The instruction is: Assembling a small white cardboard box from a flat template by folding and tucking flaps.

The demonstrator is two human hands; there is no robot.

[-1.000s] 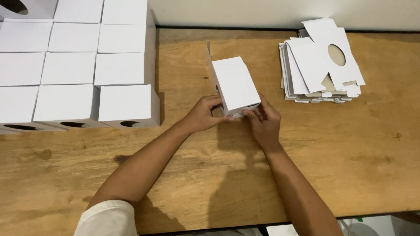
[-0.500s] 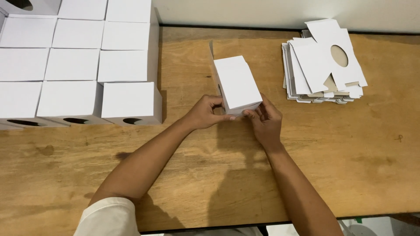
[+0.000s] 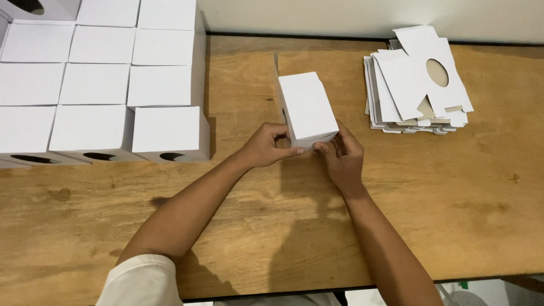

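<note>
1. A wooden table (image 3: 430,215) runs beneath a pale wall, its far edge meeting the wall and its near edge crossing just above the person's white sleeve.
2. The left hand (image 3: 265,148) curls its fingers around the near-left corner of a white box (image 3: 307,106), thumb pressed along the bottom edge; the hand is closed on the carton.
3. The right hand (image 3: 342,158) pinches the box's near-right corner, fingertips touching the end flap, also closed on it.
4. The box lies on the table's middle, long side pointing away from the person, tilted slightly leftward at its far end.
5. Compared with half a second ago, the hands and box sit in nearly the same place; the grip on the near end is unchanged.
6. Left of the box, well apart, folded white boxes (image 3: 102,85) stand in tight rows reaching the table's left edge.
7. Right of the box, a stack of flat cutouts (image 3: 416,85) with an oval hole lies near the far edge.
8. Bare wood lies open between box and stack, and widely toward the near edge on both sides of the forearms.
</note>
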